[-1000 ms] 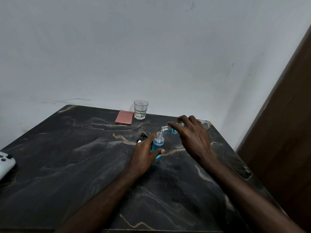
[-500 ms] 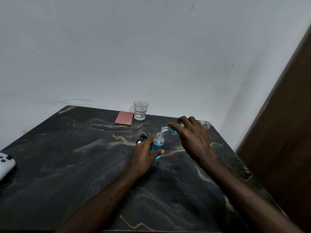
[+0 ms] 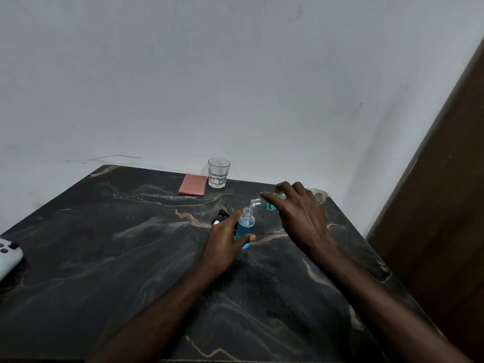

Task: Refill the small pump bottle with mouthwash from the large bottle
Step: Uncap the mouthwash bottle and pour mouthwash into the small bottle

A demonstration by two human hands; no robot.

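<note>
Left hand (image 3: 225, 241): wrapped around small pump bottle (image 3: 245, 226), thumb across its front, fingers behind.
Small pump bottle: upright on table (image 3: 117, 258), cap off, blue liquid up to near the shoulder.
Right hand (image 3: 298, 213): closed over large bottle (image 3: 264, 203), which is tipped, mouth just above the small bottle's open neck.
Black pump top (image 3: 221, 216): lying on table behind left hand.
Far edge: pink cloth (image 3: 192, 184) beside clear glass (image 3: 218, 172).
Left edge: white controller (image 3: 7, 258).
</note>
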